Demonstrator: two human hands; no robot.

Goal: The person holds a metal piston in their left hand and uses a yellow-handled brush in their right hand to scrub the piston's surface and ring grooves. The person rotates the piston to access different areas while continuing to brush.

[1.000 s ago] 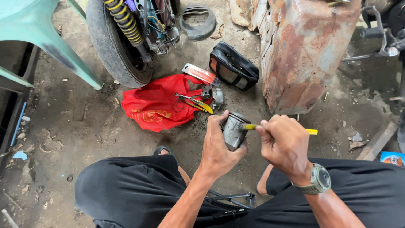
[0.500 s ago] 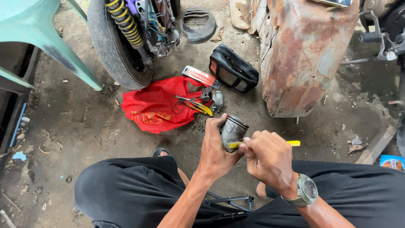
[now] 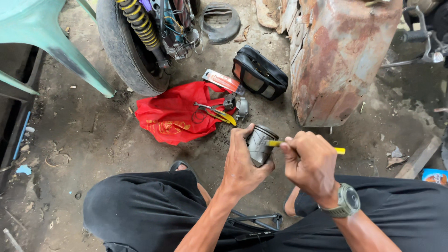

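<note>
Two hands are working one part, both in front of your knees. Your left hand [image 3: 242,165] is wrapping its fingers [image 3: 239,135] around a grey metal piston [image 3: 259,144], thumb on the near side, clamped tight on its wall. Your right hand [image 3: 310,163] is closing into a fist on a thin yellow-handled tool [image 3: 339,150]; the fingers are pressing together around the shaft, with no gap showing.

The key relation: the piston is sitting just to the left of your right fingers, touching the tool tip. The tool's long axis is running nearly level, left to right, its working end pointing left into the piston's side near the crown and its yellow tail sticking out to the right past your knuckles. The piston's long axis is tilting, crown up and away from you to the right, open skirt down toward your left palm. The left hand is the nearer one to the piston, since it is holding it; the right is only reaching it through the tool.

Farther out beyond the fingers, a red plastic bag [image 3: 170,116] is lying on the dirt floor with yellow-handled pliers [image 3: 217,113] on it. A black pouch [image 3: 259,73] is lying beyond that, a rusty metal panel [image 3: 338,56] is standing to the right, and a motorcycle tyre [image 3: 123,51] to the far left.
</note>
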